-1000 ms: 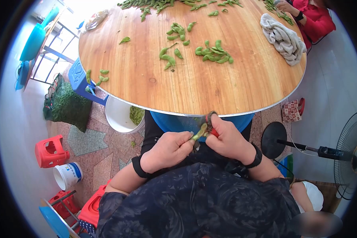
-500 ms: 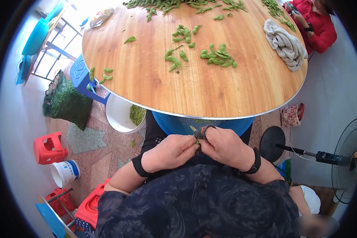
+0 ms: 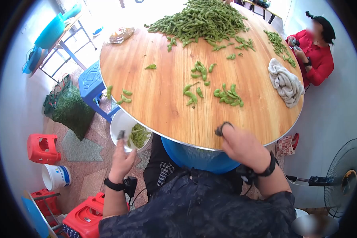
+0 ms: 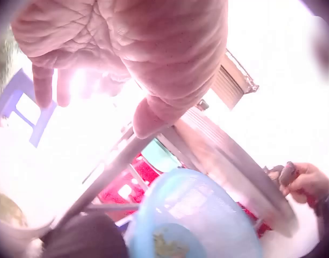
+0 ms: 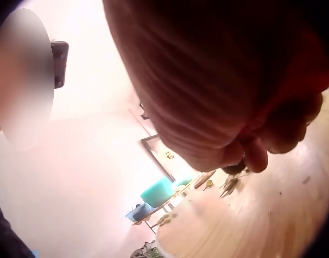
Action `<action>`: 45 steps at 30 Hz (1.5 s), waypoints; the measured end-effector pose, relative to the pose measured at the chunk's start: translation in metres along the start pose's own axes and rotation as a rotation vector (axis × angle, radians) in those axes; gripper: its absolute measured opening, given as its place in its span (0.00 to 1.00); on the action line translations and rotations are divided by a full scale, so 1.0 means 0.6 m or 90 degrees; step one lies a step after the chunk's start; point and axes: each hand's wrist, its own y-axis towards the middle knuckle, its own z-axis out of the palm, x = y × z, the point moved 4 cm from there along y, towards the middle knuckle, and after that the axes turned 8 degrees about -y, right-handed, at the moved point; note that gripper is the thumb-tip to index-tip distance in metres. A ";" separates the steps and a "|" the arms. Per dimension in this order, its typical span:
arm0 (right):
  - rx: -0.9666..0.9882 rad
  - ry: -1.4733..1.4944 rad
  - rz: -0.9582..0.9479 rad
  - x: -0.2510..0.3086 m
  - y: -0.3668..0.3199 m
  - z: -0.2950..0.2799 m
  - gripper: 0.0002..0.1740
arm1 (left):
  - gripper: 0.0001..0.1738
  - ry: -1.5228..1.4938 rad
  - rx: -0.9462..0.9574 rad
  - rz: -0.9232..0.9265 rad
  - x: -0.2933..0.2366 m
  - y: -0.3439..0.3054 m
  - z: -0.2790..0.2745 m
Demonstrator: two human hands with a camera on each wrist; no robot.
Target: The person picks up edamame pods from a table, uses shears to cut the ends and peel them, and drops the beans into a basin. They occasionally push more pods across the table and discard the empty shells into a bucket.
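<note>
Hovering by one white bucket point(image 3: 114, 129) is one left hand point(image 3: 122, 160).

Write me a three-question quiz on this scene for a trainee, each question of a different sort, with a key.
1. True or false: the left hand hovers at the white bucket beside the table.
2. Where does the big heap of green pods lie? A) on the far side of the table; B) in a blue basin; C) on a towel.
3. What does the right hand hold at the table's near edge?

Key: 1 true; 2 A; 3 a small dark tool.
</note>
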 end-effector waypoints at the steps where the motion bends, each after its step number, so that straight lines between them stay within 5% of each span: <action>1: -0.026 -0.017 -0.001 -0.012 0.024 -0.005 0.06 | 0.33 -0.005 -0.004 0.007 -0.003 0.004 -0.008; 3: -0.059 -0.028 -0.003 -0.033 0.081 -0.003 0.08 | 0.37 0.180 -0.118 0.086 -0.024 0.014 -0.035; 5: -0.090 -0.035 -0.006 -0.040 0.133 0.004 0.10 | 0.37 0.150 -0.127 0.069 -0.036 0.017 -0.038; 7: -0.145 -0.066 -0.014 -0.034 0.174 0.012 0.11 | 0.33 -0.080 -0.080 0.045 -0.068 0.019 -0.028; 9: -0.109 -0.088 -0.042 -0.030 0.200 0.025 0.11 | 0.24 -0.060 -0.097 0.085 -0.106 0.022 -0.019; 15: 0.028 -0.139 -0.026 -0.014 0.153 0.015 0.09 | 0.13 -0.200 0.122 0.211 -0.201 0.024 0.023; 19: -0.107 -0.043 -0.007 -0.062 0.099 0.002 0.08 | 0.12 -0.270 0.216 0.265 -0.253 0.035 0.060; 21: -0.131 0.041 0.119 -0.083 0.075 -0.008 0.07 | 0.12 -0.268 0.237 0.272 -0.273 0.038 0.086; 23: -0.119 0.056 0.151 -0.081 0.049 -0.009 0.06 | 0.14 -0.397 0.318 0.199 -0.293 0.039 0.123; 25: -0.105 0.322 0.214 -0.067 0.027 0.003 0.07 | 0.15 -0.488 0.365 0.137 -0.329 0.037 0.154; 26: -0.132 0.417 0.179 -0.055 0.020 0.009 0.06 | 0.15 -0.643 0.376 -0.005 -0.335 0.040 0.179; 27: -0.128 0.419 0.177 -0.045 0.012 0.016 0.06 | 0.15 -0.795 0.378 -0.152 -0.338 0.042 0.202; 30: -0.215 0.327 0.065 -0.003 -0.006 0.014 0.06 | 0.14 -0.901 0.441 -0.222 -0.360 0.052 0.239; 34: -0.191 0.263 0.025 0.002 -0.024 0.009 0.08 | 0.14 -0.793 0.437 -0.185 -0.338 0.048 0.235; 37: -0.148 0.359 0.072 -0.010 -0.039 0.022 0.11 | 0.14 -0.722 0.429 -0.208 -0.329 0.038 0.219; 40: -0.017 0.657 0.167 -0.010 -0.053 0.031 0.14 | 0.13 -0.700 0.487 -0.201 -0.329 0.024 0.201; 43: 0.057 0.682 0.221 -0.001 -0.070 0.038 0.14 | 0.12 -0.570 0.468 -0.166 -0.321 0.012 0.198; 45: 0.135 0.615 0.224 0.010 -0.076 0.036 0.13 | 0.11 -0.526 0.439 -0.001 -0.320 0.003 0.202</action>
